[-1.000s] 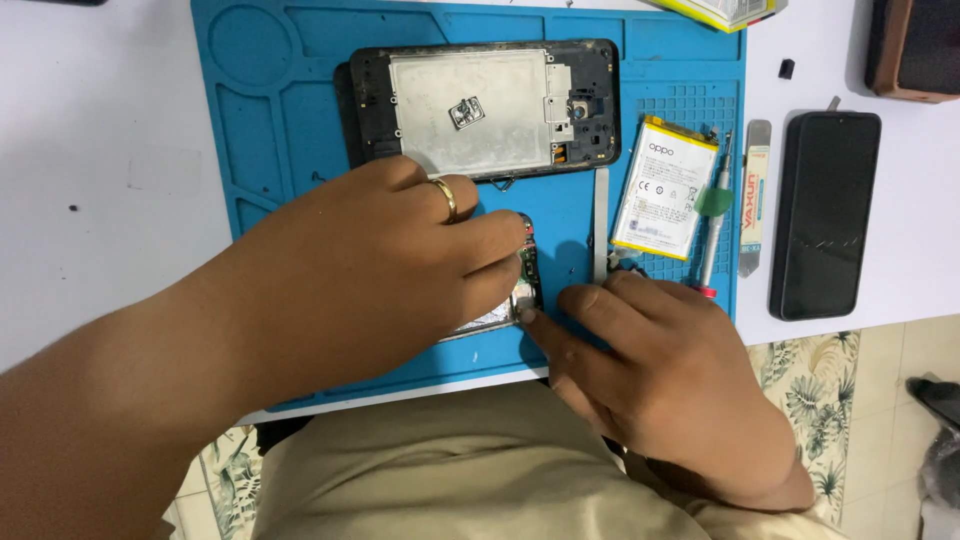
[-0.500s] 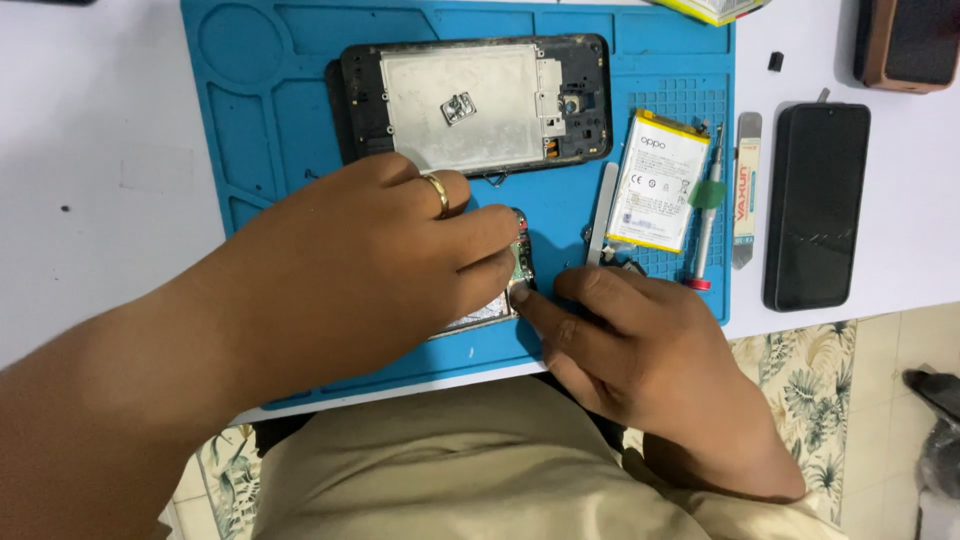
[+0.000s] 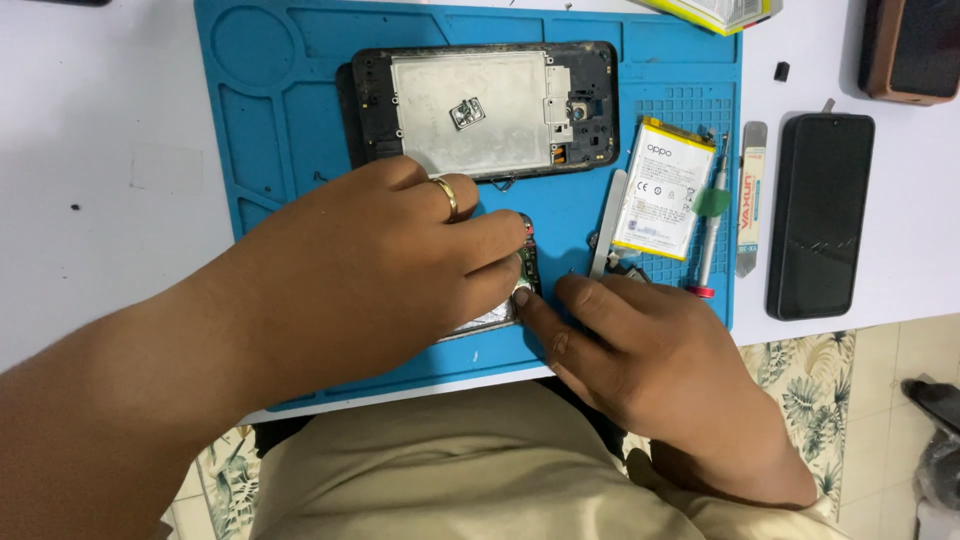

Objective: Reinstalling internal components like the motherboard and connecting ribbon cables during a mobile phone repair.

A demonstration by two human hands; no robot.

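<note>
My left hand [image 3: 380, 270], with a gold ring on one finger, lies over a small green circuit board [image 3: 527, 268] on the blue work mat [image 3: 280, 130] and pinches its edge. My right hand [image 3: 650, 365] presses its thumb and fingertips against the same board from the right. Most of the part under my left hand is hidden; a silvery edge [image 3: 480, 322] shows below it. An opened black phone frame [image 3: 485, 108] with a bare metal plate lies on the mat just beyond my hands.
A white phone battery [image 3: 660, 190], a metal pry tool [image 3: 606, 225] and a screwdriver [image 3: 712, 215] lie on the mat's right side. Off the mat are a flat spudger [image 3: 750, 200], a black phone [image 3: 820, 215] and a brown case [image 3: 910, 50].
Both hands have stayed on the small board, with only slight finger shifts. The view has moved a little.
</note>
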